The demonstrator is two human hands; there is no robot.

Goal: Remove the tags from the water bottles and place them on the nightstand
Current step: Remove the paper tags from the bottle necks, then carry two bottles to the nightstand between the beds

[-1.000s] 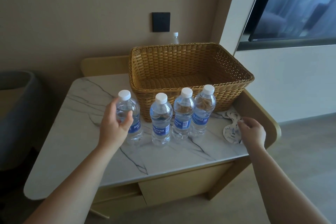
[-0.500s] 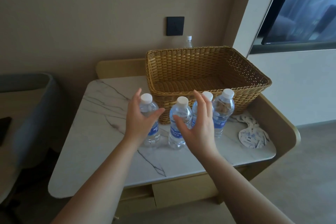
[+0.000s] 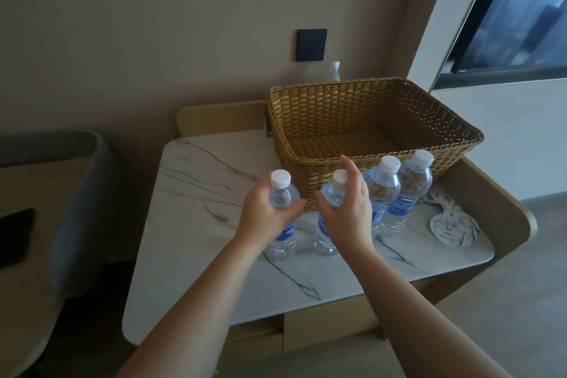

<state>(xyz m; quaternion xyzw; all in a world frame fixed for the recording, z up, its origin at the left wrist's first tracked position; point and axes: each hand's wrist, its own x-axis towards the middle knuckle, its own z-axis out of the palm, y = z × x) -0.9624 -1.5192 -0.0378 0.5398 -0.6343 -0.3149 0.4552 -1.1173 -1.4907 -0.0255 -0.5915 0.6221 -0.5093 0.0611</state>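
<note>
While four water bottles stand upright in a row on the marble counter [image 3: 196,193], both hands reach to the two on the left side of the row. The left hand [image 3: 264,215] wraps its grip around the first bottle [image 3: 281,212], fingers and thumb curled round the clear upper body just under the white cap. The right hand [image 3: 346,212] is at the second bottle [image 3: 329,218]: the thumb lies against its left side and the fingers stand up nearly straight along its right side, beside the cap, so this grip looks spread around the bottle and not closed on it; I cannot tell how much the palm touches it. The third bottle [image 3: 382,193] and the fourth bottle [image 3: 411,193] stand just beside each other at the right end of the row, untouched, with blue labels. All four stand directly in front of a woven basket [image 3: 368,113], which sits at the back of the counter. The tags [image 3: 451,227], white paper pieces lying in a small flat pile with their loops, rest on the counter near its right edge, close to the fourth bottle. Behind the basket the cap of one more bottle [image 3: 334,69] shows, under a dark wall socket [image 3: 311,44].
</note>
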